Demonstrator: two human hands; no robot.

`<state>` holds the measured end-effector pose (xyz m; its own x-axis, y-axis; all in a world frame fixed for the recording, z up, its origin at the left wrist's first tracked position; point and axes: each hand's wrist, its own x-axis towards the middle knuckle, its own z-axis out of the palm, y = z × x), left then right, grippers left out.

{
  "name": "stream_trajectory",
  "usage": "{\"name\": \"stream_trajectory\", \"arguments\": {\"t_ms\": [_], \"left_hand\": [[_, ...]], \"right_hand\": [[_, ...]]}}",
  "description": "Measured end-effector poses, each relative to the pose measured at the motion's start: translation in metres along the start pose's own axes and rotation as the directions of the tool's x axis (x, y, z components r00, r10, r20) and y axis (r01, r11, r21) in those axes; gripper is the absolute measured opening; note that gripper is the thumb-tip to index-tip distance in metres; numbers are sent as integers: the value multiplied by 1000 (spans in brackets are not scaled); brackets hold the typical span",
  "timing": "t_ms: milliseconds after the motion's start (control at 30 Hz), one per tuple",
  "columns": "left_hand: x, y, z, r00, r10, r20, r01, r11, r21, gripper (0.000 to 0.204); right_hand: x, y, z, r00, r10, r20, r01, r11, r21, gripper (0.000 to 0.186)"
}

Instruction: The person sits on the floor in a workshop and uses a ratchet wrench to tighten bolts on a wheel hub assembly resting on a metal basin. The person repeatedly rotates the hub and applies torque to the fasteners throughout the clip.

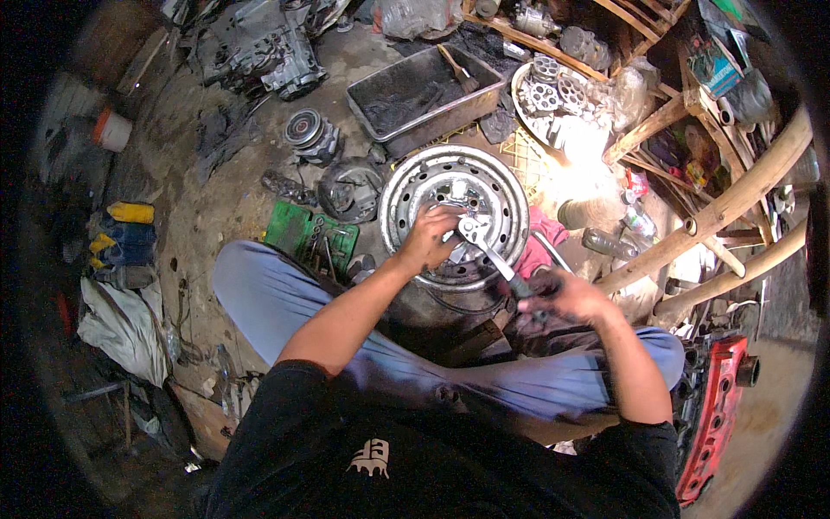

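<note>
A silver steel wheel rim (406, 195) lies flat on the ground in front of my crossed legs. My left hand (428, 238) rests on the metal part at the rim's hub and grips it. My right hand (566, 296) is closed on the dark handle of an adjustable wrench (488, 251). The wrench's shiny jaw sits at the hub, right beside my left fingers.
A green socket case (303, 232) lies left of the rim. Behind it stand a grimy metal tray (415, 95), a round pulley part (304, 130) and an engine block (259, 48). Wooden poles (735, 203) and a red engine part (718, 398) crowd the right side.
</note>
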<state>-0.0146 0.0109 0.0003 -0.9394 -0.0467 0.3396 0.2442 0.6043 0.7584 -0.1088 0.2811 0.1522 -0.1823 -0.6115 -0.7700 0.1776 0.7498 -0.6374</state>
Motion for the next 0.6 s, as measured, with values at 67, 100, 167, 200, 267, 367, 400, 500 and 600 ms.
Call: {"name": "stream_trajectory", "arguments": {"t_ms": [67, 100, 167, 200, 267, 367, 400, 500, 600], "left_hand": [[2, 3, -4, 1000, -2, -1, 2, 999, 54, 27], [1, 2, -5, 1000, -6, 0, 6, 996, 85, 28], [1, 1, -3, 1000, -1, 5, 0, 997, 76, 32], [1, 0, -1, 1000, 5, -6, -5, 998, 66, 33], [0, 0, -2, 1000, 21, -21, -20, 999, 43, 37], [-3, -4, 4, 999, -29, -31, 29, 1000, -11, 28], [-1, 0, 0, 1000, -14, -1, 14, 1000, 12, 24], [-1, -3, 3, 999, 18, -36, -17, 1000, 20, 23], [0, -4, 5, 1000, 0, -27, 0, 1000, 4, 23]], "right_hand": [[-7, -22, -23, 999, -8, -40, 0, 983, -185, 33], [-6, -30, -31, 999, 31, -31, -37, 975, -219, 31], [0, -33, -52, 1000, -17, -3, 15, 954, -298, 28], [2, -37, -61, 997, -61, -52, 42, 952, -303, 29], [15, -32, -88, 984, -102, -143, 60, 961, -269, 31], [42, -34, -113, 955, -175, -239, 145, 980, -138, 30], [50, -38, -121, 945, -167, -280, 139, 983, -117, 29], [78, -58, -130, 875, -250, -414, 272, 962, -5, 26], [90, -51, -129, 804, -337, -490, 372, 928, -27, 26]]}}
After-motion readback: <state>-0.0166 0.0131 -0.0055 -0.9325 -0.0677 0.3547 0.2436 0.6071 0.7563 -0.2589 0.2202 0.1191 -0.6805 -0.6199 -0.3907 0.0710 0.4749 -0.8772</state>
